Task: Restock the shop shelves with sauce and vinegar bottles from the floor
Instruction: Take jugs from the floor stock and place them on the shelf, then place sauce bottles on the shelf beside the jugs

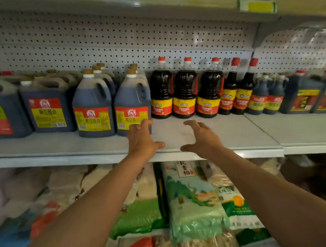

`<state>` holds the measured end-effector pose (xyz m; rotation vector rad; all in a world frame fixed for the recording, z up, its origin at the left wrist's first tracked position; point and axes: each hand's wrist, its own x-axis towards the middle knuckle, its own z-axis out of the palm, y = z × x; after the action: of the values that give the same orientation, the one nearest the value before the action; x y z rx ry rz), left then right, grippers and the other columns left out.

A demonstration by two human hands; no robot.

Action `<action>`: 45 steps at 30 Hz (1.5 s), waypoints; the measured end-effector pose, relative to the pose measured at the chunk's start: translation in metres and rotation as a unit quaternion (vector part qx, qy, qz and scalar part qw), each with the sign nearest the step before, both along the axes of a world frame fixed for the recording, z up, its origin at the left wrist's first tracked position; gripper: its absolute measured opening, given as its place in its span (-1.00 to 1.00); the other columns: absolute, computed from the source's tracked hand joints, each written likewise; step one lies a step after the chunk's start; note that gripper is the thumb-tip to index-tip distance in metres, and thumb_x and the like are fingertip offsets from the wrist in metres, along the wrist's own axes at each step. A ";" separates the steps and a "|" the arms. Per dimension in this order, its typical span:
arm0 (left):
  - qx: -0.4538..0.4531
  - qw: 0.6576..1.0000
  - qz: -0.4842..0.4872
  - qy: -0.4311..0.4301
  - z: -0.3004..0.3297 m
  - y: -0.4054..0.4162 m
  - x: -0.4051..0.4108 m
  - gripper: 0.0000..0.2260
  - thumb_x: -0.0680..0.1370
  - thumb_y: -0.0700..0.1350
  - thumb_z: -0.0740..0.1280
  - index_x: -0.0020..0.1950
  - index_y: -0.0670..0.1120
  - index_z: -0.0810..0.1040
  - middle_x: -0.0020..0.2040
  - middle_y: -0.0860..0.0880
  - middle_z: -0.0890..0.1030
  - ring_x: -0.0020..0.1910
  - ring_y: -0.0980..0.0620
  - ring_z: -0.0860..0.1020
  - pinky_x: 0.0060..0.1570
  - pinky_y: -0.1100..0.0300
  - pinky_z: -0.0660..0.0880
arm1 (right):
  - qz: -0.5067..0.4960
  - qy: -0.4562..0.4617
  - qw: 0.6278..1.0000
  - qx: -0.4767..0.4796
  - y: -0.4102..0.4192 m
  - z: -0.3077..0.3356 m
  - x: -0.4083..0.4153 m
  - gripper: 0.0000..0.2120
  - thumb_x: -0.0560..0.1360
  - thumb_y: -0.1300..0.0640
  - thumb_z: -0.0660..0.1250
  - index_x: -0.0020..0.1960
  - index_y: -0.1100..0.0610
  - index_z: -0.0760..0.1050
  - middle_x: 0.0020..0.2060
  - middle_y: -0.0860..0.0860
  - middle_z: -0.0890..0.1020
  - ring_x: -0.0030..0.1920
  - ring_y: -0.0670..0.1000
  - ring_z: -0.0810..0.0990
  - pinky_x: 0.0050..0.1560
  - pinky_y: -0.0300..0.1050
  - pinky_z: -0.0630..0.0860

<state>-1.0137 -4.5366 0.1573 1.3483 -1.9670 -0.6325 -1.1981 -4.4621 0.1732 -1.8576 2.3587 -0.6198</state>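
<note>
Grey metal shelf (pixel 221 134): middle tier of the rack; pegboard backing (pixel 107 42) behind it; front strip bare ahead of the hands.
Jugs, left section: four rows of handled soy sauce jugs (pixel 92 109) with red-and-yellow labels; rows run several deep toward the back.
Front jug (pixel 132 106): stands at the right end of the jug rows, nearer the shelf edge than the bottles beside it.
Round bottles (pixel 185 92): three dark, red-capped, upright against the pegboard, just right of the front jug.
Slim bottles (pixel 238 89): two tall red-capped ones, then smaller jugs and square jugs (pixel 306 95) further right on the next shelf panel.
Left hand (pixel 141 138): fingers straight, tips touching the lower label of the front jug; grip spread, holding nothing.
Right hand (pixel 202 137): hovers over the bare strip, fingers loosely curved and apart; grip spread, holding nothing.
Lower shelf: sacks of rice (pixel 190 200) and other bagged goods; not part of the job.
Floor stock: out of view; the amount left cannot be told.
Progress, judged: back rows largely filled; room remains in front of the round bottles.
Step in hand, judged: squaring up the front jug.
</note>
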 end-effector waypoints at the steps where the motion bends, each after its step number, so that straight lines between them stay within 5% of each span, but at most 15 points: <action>1: 0.006 1.000 -0.002 -0.006 -0.007 0.012 -0.001 -0.31 0.35 -0.03 0.62 0.39 0.01 0.38 0.35 -0.14 0.33 0.36 -0.18 0.32 0.29 0.07 0.32 | -0.001 0.002 1.000 0.008 0.014 -0.006 -0.003 -0.19 0.40 -0.06 0.57 0.52 -0.07 0.22 0.44 0.09 0.39 0.40 0.15 0.40 0.31 0.05 0.45; 8: 0.079 0.994 -0.022 -0.076 -0.087 0.107 -0.002 -0.28 0.32 -0.04 0.63 0.40 0.01 0.38 0.38 -0.17 0.38 0.35 -0.21 0.36 0.31 -0.06 0.38 | 0.002 0.029 0.996 0.080 0.110 -0.085 -0.014 -0.13 0.36 -0.12 0.58 0.54 -0.02 0.22 0.43 0.09 0.43 0.42 0.16 0.35 0.32 0.03 0.40; 13: 0.138 0.977 -0.056 -0.150 -0.142 0.163 0.010 -0.20 0.36 -0.02 0.61 0.51 0.05 0.30 0.48 -0.22 0.20 0.44 -0.27 0.25 0.38 -0.05 0.28 | -0.022 -0.033 0.989 0.140 0.171 -0.148 -0.006 -0.14 0.35 -0.06 0.60 0.53 -0.02 0.27 0.45 0.12 0.39 0.44 0.20 0.36 0.34 0.03 0.38; 25: 0.217 0.938 -0.176 -0.207 -0.268 0.198 0.040 -0.24 0.37 0.04 0.59 0.49 0.00 0.34 0.51 -0.22 0.26 0.46 -0.23 0.29 0.40 0.01 0.30 | -0.161 -0.133 0.950 0.233 0.263 -0.268 0.036 -0.23 0.42 -0.04 0.55 0.52 0.02 0.28 0.46 0.11 0.37 0.46 0.17 0.31 0.38 0.02 0.35; 35: 0.325 0.874 -0.246 -0.265 -0.436 0.274 0.094 -0.33 0.44 0.07 0.54 0.49 -0.03 0.37 0.43 -0.15 0.36 0.43 -0.15 0.33 0.39 0.03 0.29 | -0.300 -0.281 0.861 0.298 0.381 -0.457 0.108 -0.40 0.45 -0.14 0.50 0.40 0.06 0.46 0.31 0.10 0.52 0.31 0.18 0.50 0.27 0.01 0.45; 39: 0.368 0.850 -0.262 -0.270 -0.510 0.311 0.112 -0.34 0.45 0.09 0.52 0.49 -0.04 0.38 0.45 -0.11 0.39 0.44 -0.10 0.35 0.39 0.09 0.28 | -0.358 -0.350 0.814 0.296 0.426 -0.536 0.129 -0.46 0.47 -0.15 0.48 0.36 0.06 0.50 0.23 0.06 0.60 0.22 0.09 0.57 0.06 -0.17 0.42; 45: 0.448 0.824 -0.258 -0.234 -0.623 0.370 0.122 -0.36 0.46 0.07 0.52 0.49 0.00 0.40 0.48 -0.06 0.41 0.45 -0.04 0.37 0.35 0.17 0.29 | -0.418 -0.439 0.751 0.262 0.476 -0.649 0.156 -0.50 0.49 -0.19 0.44 0.35 -0.02 0.51 0.19 0.02 0.62 0.13 0.04 0.60 -0.04 -0.08 0.60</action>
<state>-0.8915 -4.1666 -0.4660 1.5709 -2.6041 -1.8075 -1.0420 -3.9864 -0.4762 -0.0867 2.1513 -0.5758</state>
